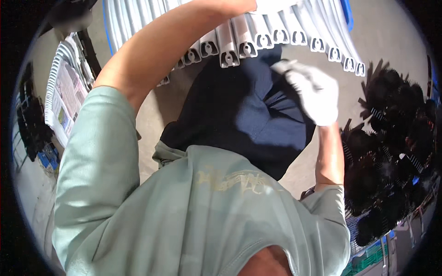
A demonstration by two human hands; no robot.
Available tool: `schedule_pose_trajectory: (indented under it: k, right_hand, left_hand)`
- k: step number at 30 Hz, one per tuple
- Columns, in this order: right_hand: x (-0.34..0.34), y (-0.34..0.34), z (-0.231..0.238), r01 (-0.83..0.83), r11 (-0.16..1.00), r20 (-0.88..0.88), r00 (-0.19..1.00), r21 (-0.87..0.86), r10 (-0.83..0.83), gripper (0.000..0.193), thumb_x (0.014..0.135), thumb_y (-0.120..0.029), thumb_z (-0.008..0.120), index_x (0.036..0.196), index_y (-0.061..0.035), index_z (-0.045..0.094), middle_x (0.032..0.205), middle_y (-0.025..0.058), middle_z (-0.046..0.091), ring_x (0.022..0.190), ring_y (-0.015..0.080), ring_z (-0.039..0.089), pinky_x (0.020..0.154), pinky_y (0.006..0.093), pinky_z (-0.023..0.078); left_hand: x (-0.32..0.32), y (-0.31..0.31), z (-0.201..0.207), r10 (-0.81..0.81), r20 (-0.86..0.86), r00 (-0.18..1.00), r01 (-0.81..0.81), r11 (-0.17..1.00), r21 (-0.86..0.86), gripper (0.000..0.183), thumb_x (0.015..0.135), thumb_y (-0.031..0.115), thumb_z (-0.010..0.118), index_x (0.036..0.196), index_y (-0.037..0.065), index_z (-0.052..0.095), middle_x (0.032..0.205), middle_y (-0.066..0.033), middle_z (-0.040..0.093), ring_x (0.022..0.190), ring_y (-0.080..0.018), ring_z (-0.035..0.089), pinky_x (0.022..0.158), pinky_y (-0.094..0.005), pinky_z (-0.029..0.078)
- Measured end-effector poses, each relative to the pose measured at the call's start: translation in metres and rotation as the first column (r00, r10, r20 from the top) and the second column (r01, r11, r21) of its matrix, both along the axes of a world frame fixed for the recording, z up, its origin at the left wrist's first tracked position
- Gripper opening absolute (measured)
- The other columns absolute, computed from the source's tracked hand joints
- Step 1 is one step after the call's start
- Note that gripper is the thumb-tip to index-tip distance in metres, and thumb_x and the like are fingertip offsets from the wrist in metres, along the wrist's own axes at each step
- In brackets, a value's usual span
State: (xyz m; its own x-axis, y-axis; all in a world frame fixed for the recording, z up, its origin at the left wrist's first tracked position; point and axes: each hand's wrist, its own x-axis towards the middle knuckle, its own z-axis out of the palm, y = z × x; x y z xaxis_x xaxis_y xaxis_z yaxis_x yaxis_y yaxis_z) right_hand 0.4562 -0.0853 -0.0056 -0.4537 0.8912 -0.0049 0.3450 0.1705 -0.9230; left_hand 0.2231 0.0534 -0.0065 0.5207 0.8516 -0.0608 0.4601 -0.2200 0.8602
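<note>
Across the top lies a row of long white profile strips (299,37), side by side, their hollow dark-grey ends facing me. My left arm reaches over them. Only part of my white-gloved left hand (275,5) shows at the upper edge, on or just above the strips; its fingers are out of sight. Below the strip ends, in front of my dark trousers, is my right hand (317,94) in a white glove. Its fingers are bent and drawn together toward the strips; whatever they may pinch is too small to make out.
A blue edge (349,18) borders the strips on both sides. To the right stands a large heap of black finned parts (391,138), with a green crate (368,260) below it. At left is a stack of ribbed white pieces with printed paper (66,92).
</note>
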Motion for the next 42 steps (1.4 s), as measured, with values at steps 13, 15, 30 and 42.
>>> schedule_pose_trajectory:
  k: [13, 15, 30, 42]
  right_hand:
    - [-0.042, 0.019, 0.006, 0.007, 1.0, 0.175, 0.985, -0.019, -0.004, 0.024, 0.086, -0.004, 0.073, 0.11, 0.0005, 0.072, 0.099, 0.0099, 0.075, 0.079, 0.0132, 0.067, 0.076, 0.0223, 0.053]
    - [-0.036, 0.017, 0.007, -0.027, 0.992, 0.2, 0.978, -0.12, 0.051, 0.023, 0.087, -0.003, 0.072, 0.11, 0.0004, 0.072, 0.1, 0.0098, 0.075, 0.08, 0.0129, 0.067, 0.077, 0.0222, 0.053]
    - [-0.074, 0.006, 0.034, 0.088, 0.989, 0.186, 0.98, -0.121, -0.065, 0.024, 0.087, -0.004, 0.071, 0.111, 0.0018, 0.071, 0.096, 0.0085, 0.074, 0.079, 0.0134, 0.066, 0.076, 0.0222, 0.053]
    - [-0.054, 0.006, 0.015, -0.08, 0.992, 0.136, 0.986, -0.094, 0.092, 0.022, 0.087, -0.008, 0.073, 0.107, 0.0, 0.073, 0.092, 0.0069, 0.074, 0.077, 0.0131, 0.065, 0.071, 0.0222, 0.052]
  left_hand:
    - [-0.008, 0.009, -0.027, 0.05, -0.215, 0.975, 0.062, 0.874, 0.482, 0.053, 0.103, 0.034, 0.033, 0.151, 0.011, 0.038, 0.156, -0.0165, 0.036, 0.146, -0.0335, 0.027, 0.124, -0.0469, 0.014]
    - [-0.006, 0.009, -0.022, 0.096, -0.25, 0.963, 0.037, 0.878, 0.478, 0.053, 0.102, 0.032, 0.035, 0.15, 0.011, 0.039, 0.156, -0.0166, 0.036, 0.146, -0.0337, 0.027, 0.124, -0.0469, 0.013]
    - [-0.005, 0.012, -0.037, 0.137, -0.253, 0.958, 0.041, 0.806, 0.591, 0.051, 0.101, 0.033, 0.037, 0.147, 0.01, 0.044, 0.154, -0.0174, 0.038, 0.144, -0.0333, 0.031, 0.123, -0.0484, 0.015]
    - [-0.011, -0.005, -0.019, 0.06, -0.012, 0.998, -0.05, 0.916, 0.399, 0.049, 0.102, 0.03, 0.04, 0.146, 0.01, 0.045, 0.153, -0.018, 0.039, 0.144, -0.0328, 0.031, 0.124, -0.0453, 0.015]
